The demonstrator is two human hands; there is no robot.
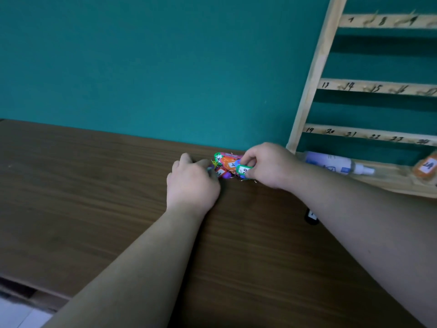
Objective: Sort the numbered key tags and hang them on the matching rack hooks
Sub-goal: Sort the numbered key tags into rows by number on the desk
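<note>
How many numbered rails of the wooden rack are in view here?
3: top rail, middle rail, lowest rail, stacked at right. More may lie outside the frame.

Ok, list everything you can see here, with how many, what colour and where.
key tags: small pile, count unclear, orange, red, purple, green; on the table by the wall
green tag: one; at the pile's right edge
orange tag: one; on the rack's base, far right
rack: one, pale wood, numbered rails; against the wall, right
spray bottle: one, white; lying on the rack's base
black object: one; on the table, partly hidden by the right forearm
table: one, dark brown
wall: teal
left hand: at the pile's left edge, grip hidden
right hand: pinches the green tag
</note>
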